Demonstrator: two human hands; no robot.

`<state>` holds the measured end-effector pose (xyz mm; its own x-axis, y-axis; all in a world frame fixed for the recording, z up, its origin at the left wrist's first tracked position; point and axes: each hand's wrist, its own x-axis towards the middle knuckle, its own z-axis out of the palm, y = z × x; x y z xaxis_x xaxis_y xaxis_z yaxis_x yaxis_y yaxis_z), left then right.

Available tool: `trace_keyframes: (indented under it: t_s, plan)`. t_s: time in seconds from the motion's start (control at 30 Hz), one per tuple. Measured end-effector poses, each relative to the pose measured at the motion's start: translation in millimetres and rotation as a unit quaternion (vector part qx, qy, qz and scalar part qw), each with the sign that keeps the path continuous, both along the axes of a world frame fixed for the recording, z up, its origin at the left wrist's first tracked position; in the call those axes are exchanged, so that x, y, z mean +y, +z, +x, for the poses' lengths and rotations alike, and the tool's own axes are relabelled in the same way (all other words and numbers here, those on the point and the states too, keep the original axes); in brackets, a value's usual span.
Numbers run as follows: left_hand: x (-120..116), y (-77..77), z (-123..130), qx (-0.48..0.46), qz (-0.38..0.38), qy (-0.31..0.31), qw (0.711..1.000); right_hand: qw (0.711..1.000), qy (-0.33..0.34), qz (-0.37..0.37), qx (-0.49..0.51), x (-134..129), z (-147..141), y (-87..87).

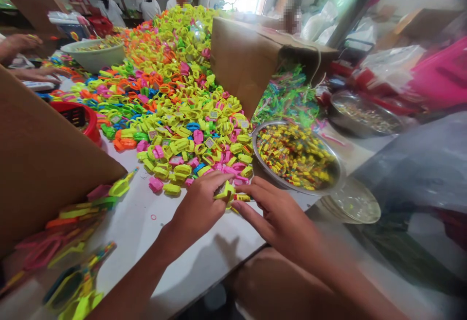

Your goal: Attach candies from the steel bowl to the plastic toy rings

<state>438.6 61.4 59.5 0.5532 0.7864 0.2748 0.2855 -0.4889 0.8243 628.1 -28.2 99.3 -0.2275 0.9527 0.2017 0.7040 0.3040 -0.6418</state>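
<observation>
Fingers of the left hand [200, 198] pinch a yellow toy watch [226, 190] inside the table's [140, 232] near edge; the right hand's [277, 208] thumb and forefinger part around a yellow-wrapped stick [242, 197], contact unclear. Gripped too slackly, it could roll off.

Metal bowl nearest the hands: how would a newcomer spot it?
Start at the carton right of the bright heap. In front of it, just beyond the right hand, sits the bowl. Unlike the farther metal bowl, with paler contents, it holds yellow pieces.
</observation>
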Motion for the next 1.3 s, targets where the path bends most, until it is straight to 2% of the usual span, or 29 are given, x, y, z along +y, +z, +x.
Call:
trace_keyframes:
  t_s: [0.3, 0.43, 0.53, 0.6, 0.7, 0.8, 0.93, 1.03, 1.1, 1.2, 1.3]
  plan:
    - [-5, 11.1, 1, -0.025, -0.036, -0.039, 0.998, 0.998, -0.018, 0.027, 0.052, 1, -6, 14.9]
    - [9, 18.9, -25, 0.04, -0.041, -0.116, 0.992, 0.997, -0.026, 0.022, 0.063, 11, 4, 11.0]
    - [32, 18.3, -53, 0.123, -0.091, -0.152, 0.977, 0.999, -0.043, -0.011, 0.015, 21, 22, -0.8]
    - [47, 11.0, -62, 0.173, -0.119, -0.127, 0.969, 0.997, -0.033, -0.053, -0.037, 26, 32, -12.2]
    - [56, -8.4, -56, 0.284, -0.078, -0.073, 0.953, 0.986, 0.036, -0.13, -0.102, 29, 38, -30.3]
    - [49, -28.5, -34, 0.37, -0.023, -0.046, 0.928, 0.973, 0.084, -0.172, -0.128, 28, 31, -43.8]
    - [36, -47.8, -12, 0.412, -0.01, -0.021, 0.911, 0.966, 0.108, -0.189, -0.141, 28, 20, -54.2]
    - [38, -56.0, -10, 0.415, -0.015, -0.036, 0.909, 0.964, 0.127, -0.181, -0.147, 30, 19, -60.7]
    - [45, -55.8, -13, 0.41, -0.012, -0.05, 0.911, 0.965, 0.126, -0.173, -0.15, 33, 21, -63.7]
    - [53, -45.7, -18, 0.363, -0.014, -0.077, 0.929, 0.97, 0.091, -0.144, -0.171, 36, 28, -62.9]
    - [54, -30.5, -21, 0.226, -0.059, -0.118, 0.965, 0.986, 0.046, -0.067, -0.144, 38, 33, -54.7]
